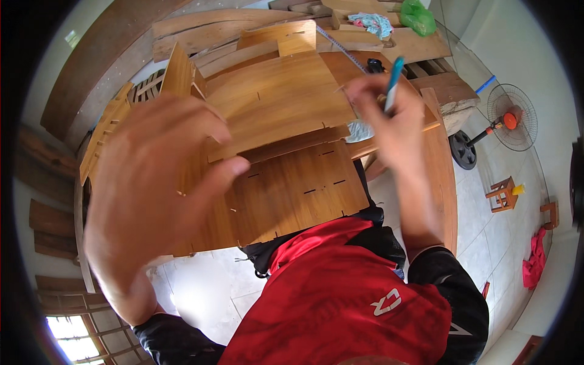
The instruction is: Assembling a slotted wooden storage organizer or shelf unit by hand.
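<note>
My left hand (164, 164) is raised close to the camera, blurred, its thumb apart from the curled fingers and nothing between them. A blue and white pen (393, 82) points upward from my right hand (389, 115), whose fingers are closed around it. Between and beneath both hands lies a brown wooden board (283, 100). Nearer to me is a second wooden panel (304, 188) with short dark marks or slots on it. Neither hand visibly touches the boards; my left hand hides part of them.
A measuring tape (340, 48) stretches across the back near a small black object (375, 65). A green plastic bag (417, 17) and a patterned cloth (372, 24) lie at the far right. On the right stand a fan (510, 118) and a small wooden stool (502, 194).
</note>
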`<state>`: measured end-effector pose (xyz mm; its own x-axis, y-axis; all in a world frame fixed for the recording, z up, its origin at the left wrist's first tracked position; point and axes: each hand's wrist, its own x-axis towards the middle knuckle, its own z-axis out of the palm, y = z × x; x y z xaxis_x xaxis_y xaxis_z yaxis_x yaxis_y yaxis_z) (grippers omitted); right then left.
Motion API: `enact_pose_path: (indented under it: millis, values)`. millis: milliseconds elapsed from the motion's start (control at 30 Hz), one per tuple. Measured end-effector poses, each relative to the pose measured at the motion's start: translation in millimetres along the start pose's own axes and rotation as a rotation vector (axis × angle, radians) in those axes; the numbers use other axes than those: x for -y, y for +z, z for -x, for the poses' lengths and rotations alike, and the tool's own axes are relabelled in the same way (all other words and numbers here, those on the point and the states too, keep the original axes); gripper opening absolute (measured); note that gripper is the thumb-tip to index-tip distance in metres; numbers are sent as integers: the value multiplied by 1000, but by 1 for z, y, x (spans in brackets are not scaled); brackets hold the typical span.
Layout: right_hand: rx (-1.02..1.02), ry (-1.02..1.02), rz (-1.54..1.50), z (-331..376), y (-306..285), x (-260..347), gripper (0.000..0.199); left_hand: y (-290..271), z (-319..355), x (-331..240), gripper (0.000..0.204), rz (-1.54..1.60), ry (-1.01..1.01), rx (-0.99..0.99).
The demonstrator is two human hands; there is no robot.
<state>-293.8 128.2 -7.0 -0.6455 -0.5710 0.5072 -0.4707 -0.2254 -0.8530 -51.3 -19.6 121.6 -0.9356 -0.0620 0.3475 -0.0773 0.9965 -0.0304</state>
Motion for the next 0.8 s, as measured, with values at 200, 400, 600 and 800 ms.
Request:
enact_pose_path:
  millis: [200,400,600,800]
  values:
    - [60,60,684,-54,-93,-154,28,0,32,67,34,22,-422,0]
    - [121,225,753,-53,-60,-208,33,14,24,66,51,202,-813,110]
    - [121,192,722,-40,-41,-185,35,24,48,100,57,571,-668,114]
    - [23,51,325,-32,-33,-126,35,27,53,105,59,659,-695,118]
